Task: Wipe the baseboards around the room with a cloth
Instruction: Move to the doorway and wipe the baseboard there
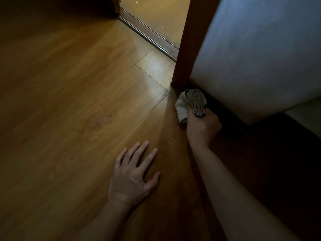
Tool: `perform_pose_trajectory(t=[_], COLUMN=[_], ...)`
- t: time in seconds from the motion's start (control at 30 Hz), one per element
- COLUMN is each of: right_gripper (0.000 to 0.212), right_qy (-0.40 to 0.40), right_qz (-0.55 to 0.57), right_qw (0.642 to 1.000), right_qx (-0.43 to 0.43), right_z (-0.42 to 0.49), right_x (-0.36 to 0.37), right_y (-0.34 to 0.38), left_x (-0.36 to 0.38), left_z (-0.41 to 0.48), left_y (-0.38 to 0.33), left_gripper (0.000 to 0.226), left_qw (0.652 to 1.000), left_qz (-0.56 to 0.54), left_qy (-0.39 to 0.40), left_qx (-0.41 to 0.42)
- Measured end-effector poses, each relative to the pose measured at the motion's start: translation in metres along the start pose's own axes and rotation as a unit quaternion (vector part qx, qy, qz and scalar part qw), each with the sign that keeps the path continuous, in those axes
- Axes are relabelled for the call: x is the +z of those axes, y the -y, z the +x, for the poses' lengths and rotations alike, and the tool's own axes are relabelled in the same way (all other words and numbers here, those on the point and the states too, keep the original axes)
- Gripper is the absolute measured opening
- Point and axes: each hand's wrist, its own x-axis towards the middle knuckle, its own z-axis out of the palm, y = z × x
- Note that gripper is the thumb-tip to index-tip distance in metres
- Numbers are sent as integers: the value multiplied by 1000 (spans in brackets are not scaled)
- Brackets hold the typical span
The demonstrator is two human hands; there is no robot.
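The wooden floor (69, 101) fills most of what we see, with one pale wall (260, 58) rising on the right and one brown door frame (189, 40) at its corner. Along the wall's foot runs one dark baseboard (225, 112), hard to make out in shadow. Of our two hands, the left hand (133, 174) lies flat on the floor with its fingers spread. The right hand (201, 126) is curled round the one cloth (189, 105), bunched against the baseboard just beside the foot of the door frame. We judge the cloth light, soft and limp, so it should mould into the corner. It is best gripped as a wad in the fist, loose tail tucked in, so nothing drags.
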Motion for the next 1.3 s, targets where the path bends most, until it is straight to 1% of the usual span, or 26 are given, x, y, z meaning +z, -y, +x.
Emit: perform_pose_trajectory(t=[0.17,0.27,0.33,0.43,0.53,0.7,0.77,0.93,1.1,1.17,1.23,1.3], right_gripper=[31,33,35,29,31,34,32,27,29,26,22,23], right_qy=[6,-16,-22,0,2,-51,-59,-35,-53,-40,-14,-11], right_qz=[-14,-21,-3,-4,-11,-61,-54,-38,-29,-25,12,27], right_qw=[1000,999,999,999,999,994,994,995,995,996,996,995], right_qx=[8,23,37,40,51,71,70,90,82,82,88,92], right_z=[3,-4,-6,-3,-3,-13,-14,-10,-14,-11,-8,-8], right_x=[8,-5,-8,0,-6,-46,-49,-43,-51,-42,-30,-24], right_y=[10,-1,-2,8,5,-27,-28,-20,-29,-21,-10,-6], left_x=[0,0,0,-1,-2,-4,-5,-6,-5,-4,-3,-1], left_z=[-1,0,1,0,1,0,-1,-1,-2,-2,-2,-2], left_y=[1,1,-1,0,0,-2,-3,-7,-9,-8,-8,-7], left_gripper=[68,68,68,69,69,69,69,68,67,67,67,66], left_qw=[1000,1000,1000,1000,1000,1000,1000,1000,1000,1000,999,999], left_qz=[-1,2,2,5,8,8,3,-6,-5,-3,-5,-4], left_qy=[-6,-6,-8,-6,-1,1,-1,-13,-24,-27,-33,-36], left_qx=[1,2,5,4,1,-2,-5,-2,0,3,4,5])
